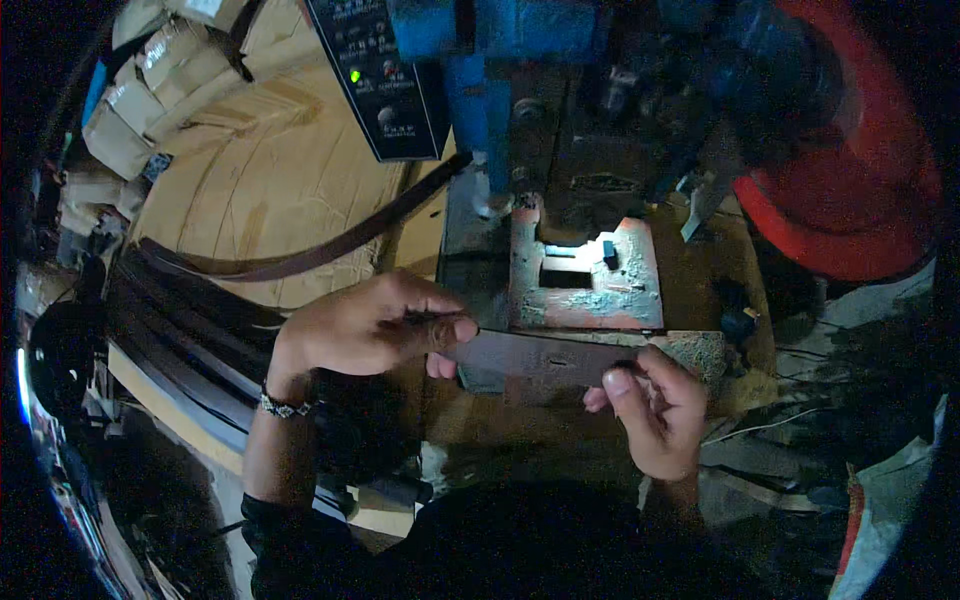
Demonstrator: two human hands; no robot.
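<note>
A dark brown-grey flat strip [535,360] stretches between my hands, with a small slit-like mark near its middle. Its left end is pinched between the thumb and fingers of my left hand [365,325], which has a patterned band at the wrist. My right hand [655,410] grips the other end, thumb on top. Just beyond the strip lies a worn, brightly lit plate [590,305] with a rectangular opening and a small dark block [609,252] on it. The strip appears held in front of the plate; whether they touch I cannot tell.
A blue machine [480,110] rises behind the plate, beside a black control box [385,90] with a green light. Long dark strips [190,320] are piled at left near cardboard [250,180]. A red round-edged object [830,235] stands far right; wrapped packages [190,60] sit far left.
</note>
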